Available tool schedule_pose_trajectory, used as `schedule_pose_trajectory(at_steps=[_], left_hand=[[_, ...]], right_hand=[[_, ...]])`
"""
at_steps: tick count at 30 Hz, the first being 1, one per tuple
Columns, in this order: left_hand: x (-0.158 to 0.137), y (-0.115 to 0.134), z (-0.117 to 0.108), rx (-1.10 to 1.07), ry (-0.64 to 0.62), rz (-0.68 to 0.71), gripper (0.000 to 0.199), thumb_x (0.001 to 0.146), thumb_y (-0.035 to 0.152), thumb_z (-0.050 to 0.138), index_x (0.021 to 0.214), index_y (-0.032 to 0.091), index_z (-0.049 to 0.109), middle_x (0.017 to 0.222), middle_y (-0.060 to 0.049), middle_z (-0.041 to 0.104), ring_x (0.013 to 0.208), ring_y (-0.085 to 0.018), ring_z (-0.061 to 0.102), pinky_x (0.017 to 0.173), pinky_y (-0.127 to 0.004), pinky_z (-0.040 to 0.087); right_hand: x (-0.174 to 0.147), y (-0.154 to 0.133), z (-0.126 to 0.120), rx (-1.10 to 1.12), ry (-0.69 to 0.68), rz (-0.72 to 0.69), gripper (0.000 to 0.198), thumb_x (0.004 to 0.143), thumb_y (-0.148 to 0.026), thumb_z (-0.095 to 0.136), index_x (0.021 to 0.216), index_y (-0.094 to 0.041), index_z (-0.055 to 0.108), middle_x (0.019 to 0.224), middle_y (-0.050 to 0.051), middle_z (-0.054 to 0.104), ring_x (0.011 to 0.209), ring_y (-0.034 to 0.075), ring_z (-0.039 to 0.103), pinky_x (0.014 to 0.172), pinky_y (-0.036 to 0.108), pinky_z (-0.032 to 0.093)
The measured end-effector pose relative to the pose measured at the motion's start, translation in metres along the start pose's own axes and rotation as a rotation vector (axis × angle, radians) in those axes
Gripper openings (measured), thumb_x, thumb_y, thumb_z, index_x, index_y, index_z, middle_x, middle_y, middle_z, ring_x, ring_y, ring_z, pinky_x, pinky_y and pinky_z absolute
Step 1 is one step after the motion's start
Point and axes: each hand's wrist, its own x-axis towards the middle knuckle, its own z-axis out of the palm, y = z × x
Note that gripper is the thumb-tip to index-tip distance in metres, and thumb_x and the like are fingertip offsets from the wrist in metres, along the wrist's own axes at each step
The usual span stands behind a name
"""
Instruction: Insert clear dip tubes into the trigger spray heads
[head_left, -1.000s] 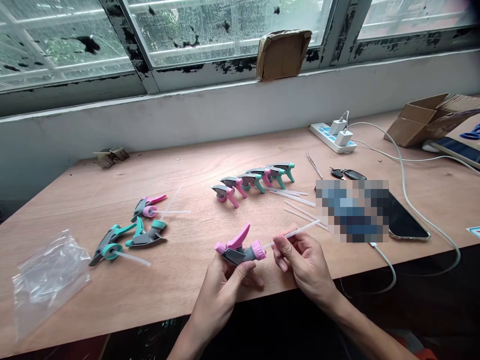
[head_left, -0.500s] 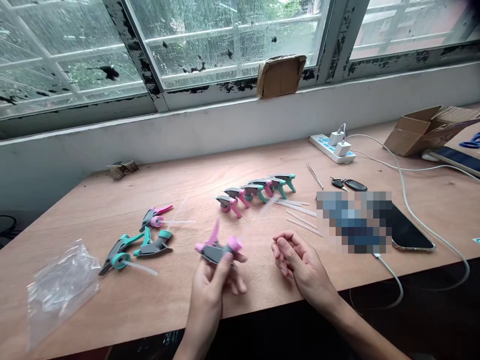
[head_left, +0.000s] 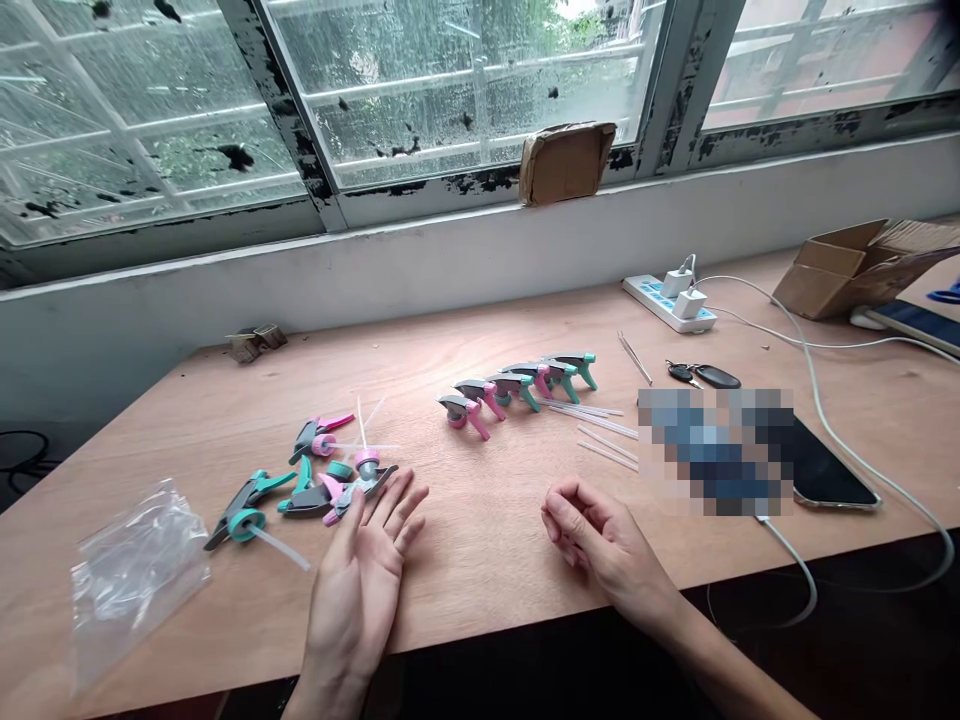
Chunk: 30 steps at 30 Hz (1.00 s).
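My left hand (head_left: pixel 364 570) lies palm up with fingers spread, its fingertips beside a pink and grey spray trigger head (head_left: pixel 358 482) with a clear tube pointing up. That head rests among the finished heads with tubes (head_left: pixel 289 482) on the left of the wooden table (head_left: pixel 480 540). My right hand (head_left: pixel 600 545) rests on the table with fingers loosely curled, holding nothing. A row of trigger heads without tubes (head_left: pixel 517 382) lies further back, with loose clear tubes (head_left: pixel 600 430) to its right.
A clear plastic bag (head_left: pixel 131 570) lies at the left front. A phone (head_left: pixel 817 460) with cable, keys (head_left: pixel 705 376), tweezers (head_left: pixel 634 356), a power strip (head_left: pixel 670 297) and a cardboard box (head_left: pixel 855 265) fill the right side. The table's front edge runs under my wrists.
My left hand carried the pink trigger head leftward, set it down with the finished ones and let go. My right hand released the tube and rests curled.
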Motion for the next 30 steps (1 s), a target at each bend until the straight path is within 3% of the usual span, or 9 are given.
schedule_pose_trajectory(at_steps=[4,7,10,14,16,21,26,28,30], left_hand=[[-0.012,0.006,0.007,0.003,-0.07,-0.216,0.053,0.107,0.031,0.033,0.134,-0.011,0.049,0.129,-0.036,0.065,0.123,-0.033,0.067,0.096,-0.036,0.062],[-0.014,-0.001,0.011,0.12,-0.182,-0.237,0.05,0.104,0.038,0.042,0.137,0.001,0.05,0.141,-0.028,0.06,0.124,-0.034,0.066,0.1,-0.041,0.059],[-0.002,-0.01,0.02,0.495,-0.268,0.117,0.039,0.1,0.039,0.051,0.13,0.015,0.056,0.143,-0.017,0.06,0.121,-0.031,0.066,0.1,-0.043,0.056],[0.031,-0.009,0.046,1.369,-0.412,0.784,0.037,0.101,0.028,0.048,0.137,0.019,0.052,0.149,-0.015,0.055,0.139,-0.029,0.048,0.114,-0.048,0.041],[0.047,-0.008,0.058,1.516,-0.437,0.865,0.041,0.099,0.016,0.047,0.14,0.018,0.052,0.156,-0.015,0.049,0.147,-0.03,0.037,0.119,-0.052,0.031],[0.064,-0.015,0.071,1.635,-0.354,0.891,0.054,0.09,-0.006,0.036,0.131,0.018,0.062,0.142,-0.016,0.061,0.137,-0.034,0.046,0.118,-0.065,0.019],[0.06,-0.008,0.071,1.584,-0.282,0.891,0.029,0.09,0.004,0.052,0.102,0.02,0.075,0.114,-0.014,0.071,0.124,-0.038,0.05,0.118,-0.064,0.012],[0.052,0.001,0.069,1.52,-0.294,0.867,0.017,0.088,0.012,0.062,0.093,0.022,0.076,0.108,-0.012,0.072,0.12,-0.039,0.052,0.116,-0.061,0.02],[0.038,0.009,0.065,1.438,-0.327,0.826,0.014,0.092,0.022,0.063,0.098,0.024,0.075,0.107,-0.01,0.074,0.113,-0.036,0.059,0.108,-0.052,0.036]], right_hand=[[-0.001,-0.002,0.0,-0.04,-0.027,0.013,0.035,0.101,-0.049,0.055,0.083,-0.019,0.055,0.073,-0.004,0.052,0.056,0.009,0.041,0.053,0.025,0.034],[-0.001,-0.003,0.0,-0.041,-0.052,0.021,0.035,0.101,-0.049,0.055,0.082,-0.019,0.054,0.071,-0.004,0.05,0.056,0.008,0.04,0.051,0.024,0.033],[0.0,-0.003,-0.001,-0.037,-0.059,0.032,0.035,0.101,-0.049,0.055,0.083,-0.019,0.054,0.072,-0.004,0.05,0.056,0.008,0.041,0.051,0.024,0.032],[0.0,-0.002,-0.001,-0.043,-0.061,0.03,0.036,0.1,-0.05,0.056,0.082,-0.019,0.054,0.072,-0.004,0.05,0.056,0.008,0.04,0.051,0.024,0.032],[0.0,-0.002,0.0,-0.043,-0.06,0.03,0.036,0.1,-0.05,0.056,0.082,-0.019,0.054,0.071,-0.004,0.05,0.055,0.008,0.039,0.051,0.024,0.032],[-0.002,-0.001,0.0,-0.063,-0.086,0.039,0.037,0.1,-0.051,0.055,0.081,-0.019,0.054,0.069,-0.004,0.049,0.055,0.009,0.039,0.05,0.024,0.03],[-0.002,0.0,-0.001,-0.101,-0.092,0.015,0.037,0.101,-0.051,0.053,0.082,-0.019,0.054,0.069,-0.004,0.048,0.056,0.01,0.039,0.052,0.025,0.031],[-0.002,0.0,-0.001,-0.124,-0.086,0.009,0.036,0.101,-0.051,0.052,0.082,-0.02,0.054,0.071,-0.004,0.049,0.057,0.01,0.04,0.053,0.026,0.032],[-0.003,-0.002,0.0,-0.157,-0.07,-0.001,0.036,0.102,-0.05,0.051,0.083,-0.02,0.054,0.072,-0.003,0.05,0.059,0.011,0.042,0.054,0.026,0.034]])
